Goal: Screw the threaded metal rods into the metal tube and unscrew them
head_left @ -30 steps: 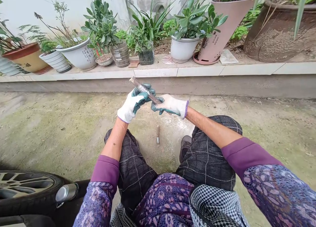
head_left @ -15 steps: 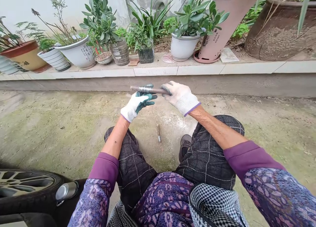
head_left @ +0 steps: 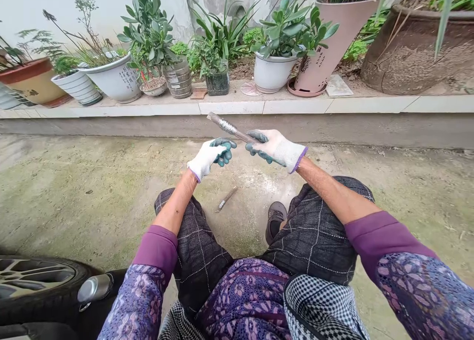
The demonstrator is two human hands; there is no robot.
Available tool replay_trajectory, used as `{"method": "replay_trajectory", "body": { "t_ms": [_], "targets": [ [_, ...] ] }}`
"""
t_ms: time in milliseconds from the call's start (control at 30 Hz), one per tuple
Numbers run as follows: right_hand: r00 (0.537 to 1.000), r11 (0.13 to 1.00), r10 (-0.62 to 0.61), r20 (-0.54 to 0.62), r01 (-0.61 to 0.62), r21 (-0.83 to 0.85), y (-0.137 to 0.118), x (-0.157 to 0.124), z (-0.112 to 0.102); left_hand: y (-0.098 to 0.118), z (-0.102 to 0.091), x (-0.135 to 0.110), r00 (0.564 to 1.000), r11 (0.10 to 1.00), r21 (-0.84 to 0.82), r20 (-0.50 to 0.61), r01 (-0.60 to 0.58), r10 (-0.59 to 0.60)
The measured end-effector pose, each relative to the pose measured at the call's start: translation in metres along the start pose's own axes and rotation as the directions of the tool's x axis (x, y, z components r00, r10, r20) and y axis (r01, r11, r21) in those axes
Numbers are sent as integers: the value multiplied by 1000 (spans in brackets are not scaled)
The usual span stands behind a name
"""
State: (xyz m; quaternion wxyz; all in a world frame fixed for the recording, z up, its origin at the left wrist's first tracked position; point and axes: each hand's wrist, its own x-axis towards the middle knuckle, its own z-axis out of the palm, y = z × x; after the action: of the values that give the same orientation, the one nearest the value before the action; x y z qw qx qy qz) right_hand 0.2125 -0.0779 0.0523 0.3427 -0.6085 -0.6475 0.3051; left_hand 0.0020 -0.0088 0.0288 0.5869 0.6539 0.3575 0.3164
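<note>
My right hand point(head_left: 276, 146), in a white glove with a dark green coated palm, is wrapped round the near end of a brown stick point(head_left: 242, 136). Silvery wire point(head_left: 226, 127) is wound in a coil near its far end, which points up and left. Just below and left of the stick, my left hand point(head_left: 213, 155), gloved alike, has its fingers curled in; anything inside them is too small to make out. A second, shorter stick point(head_left: 226, 200) with a band of wire shows below, between my knees; I cannot tell if it lies or hangs.
Potted plants, among them a white pot point(head_left: 273, 73) and a tall pink planter point(head_left: 322, 54), line a tiled ledge point(head_left: 229, 108) ahead. A car wheel point(head_left: 33, 281) is at the lower left. Concrete ground point(head_left: 92, 187) lies around my feet.
The stick has tilted, its wired end rising, and my left hand has come off it, closing its fingers. My right hand has turned to show its palm side. The shorter stick has swung to a slant.
</note>
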Motion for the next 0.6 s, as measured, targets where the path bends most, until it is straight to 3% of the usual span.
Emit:
{"method": "replay_trajectory", "body": {
  "t_ms": [67,133,200,267,300,400,467,600],
  "targets": [
    [994,985,28,103,-46,169,-3,-7,-7,-1,0,1,1000,999,53,-23,6,-4],
    [960,972,11,281,-76,221,-3,-15,-15,-3,-3,2,999,993,115,-38,33,-29],
    [871,990,17,491,-83,112,3,-20,-18,-6,-7,2,998,982,183,-41,52,-45],
    [802,991,95,590,-20,-133,12,-23,-16,-11,-9,0,998,967,246,-31,59,-53],
    [806,958,139,575,37,-283,17,-22,-14,-14,-9,-1,998,960,273,-17,62,-59],
    [905,754,194,378,109,-648,31,-15,-7,-23,-1,-5,993,942,324,46,86,-106],
    [958,676,154,242,76,-733,35,-8,-7,-26,7,-6,987,945,314,91,96,-131],
    [994,696,54,93,29,-717,31,-1,-9,-23,16,-4,986,972,219,123,88,-117]
  ]
}}
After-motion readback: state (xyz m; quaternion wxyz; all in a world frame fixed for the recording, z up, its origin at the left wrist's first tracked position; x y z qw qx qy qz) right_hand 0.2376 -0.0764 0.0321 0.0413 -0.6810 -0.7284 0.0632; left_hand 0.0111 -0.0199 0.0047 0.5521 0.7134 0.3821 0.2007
